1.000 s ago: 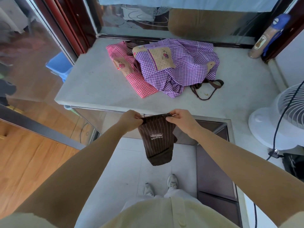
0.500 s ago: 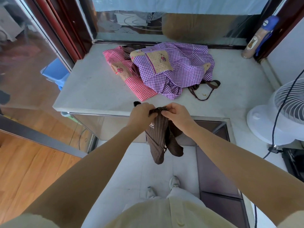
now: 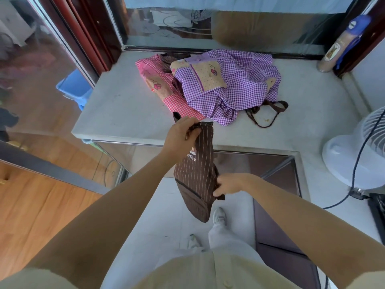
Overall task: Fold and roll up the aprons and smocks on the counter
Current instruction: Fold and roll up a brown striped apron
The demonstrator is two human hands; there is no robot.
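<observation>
Left hand [image 3: 181, 135] grips the bunched top of the brown striped apron [image 3: 196, 174], which hangs below it in mid-air, my right hand [image 3: 229, 184] pinching its lower edge; risk: unsupported folds slip apart if either grip slackens before reaching the counter [image 3: 125, 105] beyond.

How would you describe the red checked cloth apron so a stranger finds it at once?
Start at the pale stone counter. On it, the red checked cloth apron lies left of, and partly under, the purple checked cloth smock. Only it is red.
</observation>
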